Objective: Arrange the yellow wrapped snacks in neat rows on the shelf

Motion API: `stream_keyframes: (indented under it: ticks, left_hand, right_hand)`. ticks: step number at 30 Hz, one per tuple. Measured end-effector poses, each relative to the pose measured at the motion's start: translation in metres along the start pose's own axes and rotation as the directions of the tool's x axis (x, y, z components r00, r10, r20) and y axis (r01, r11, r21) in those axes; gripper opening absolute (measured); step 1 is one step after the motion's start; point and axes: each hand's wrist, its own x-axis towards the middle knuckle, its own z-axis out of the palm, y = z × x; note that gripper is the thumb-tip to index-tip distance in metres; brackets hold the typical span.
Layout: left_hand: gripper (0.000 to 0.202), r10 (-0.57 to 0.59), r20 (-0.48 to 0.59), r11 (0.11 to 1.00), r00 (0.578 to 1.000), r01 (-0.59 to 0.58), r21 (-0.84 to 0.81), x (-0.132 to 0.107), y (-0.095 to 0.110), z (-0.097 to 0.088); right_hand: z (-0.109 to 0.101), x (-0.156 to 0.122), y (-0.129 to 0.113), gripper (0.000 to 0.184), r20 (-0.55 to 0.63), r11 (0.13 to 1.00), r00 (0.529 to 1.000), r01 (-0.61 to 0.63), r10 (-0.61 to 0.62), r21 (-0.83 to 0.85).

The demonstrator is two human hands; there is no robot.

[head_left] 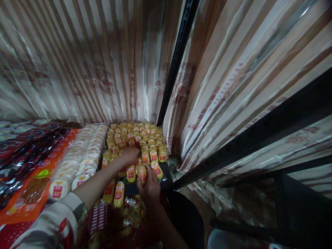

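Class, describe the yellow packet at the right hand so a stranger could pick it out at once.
Follow the central black post down to the yellow packets. At their near edge, find the right hand. Unlike its neighbours, the target packet has that hand's fingers against it.

Left hand (131, 155) among yellow packets (146, 157), right hand (151, 189) holding 1 labelled packet (142, 172), orange bag (43, 175) at left, pleated curtain (116, 52) behind

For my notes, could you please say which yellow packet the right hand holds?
The packet in the right hand, between thumb and fingers; neighbours lie outside its grip.
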Motion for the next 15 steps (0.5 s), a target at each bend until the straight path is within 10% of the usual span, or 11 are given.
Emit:
stream_keyframes:
  ticks: [15]
  left_hand:
    - [0.031, 0.077, 0.036, 0.996, 0.996, -0.078, 0.03, 0.0051, -0.0078, 0.0023]
  right_hand:
    - [0.0041, 0.0007, 0.0018, 0.05, -0.018, 0.999, 0.999, -0.04, 0.04, 0.023]
